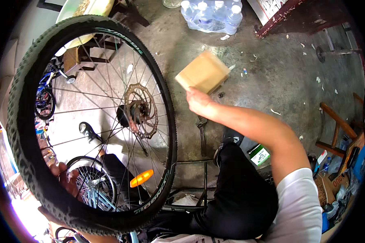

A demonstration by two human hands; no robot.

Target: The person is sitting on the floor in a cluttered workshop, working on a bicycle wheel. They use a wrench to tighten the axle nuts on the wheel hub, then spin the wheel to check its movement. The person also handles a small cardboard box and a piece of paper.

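A large bicycle wheel (91, 227) with a knobby black tyre stands tilted on the left. Its rusty disc brake rotor (141, 111) faces me, and an orange reflector (141, 178) sits among the spokes. Fingers of my left hand (68, 180) curl over the rim at the lower left, gripping the wheel; the rest of that hand is mostly behind the tyre. Out over the floor, my right hand (198, 101) is closed on the near corner of a tan cardboard box (205, 72), slightly blurred. Below that hand lies an adjustable wrench (201, 133).
A small dark round part (221, 95) lies beside the box. Shrink-wrapped water bottles (212, 17) stand at the far side. A green-and-white box (258, 155) is by my right leg. Wooden stool legs (338, 125) are at the right, a smaller bicycle wheel (91, 182) lower left.
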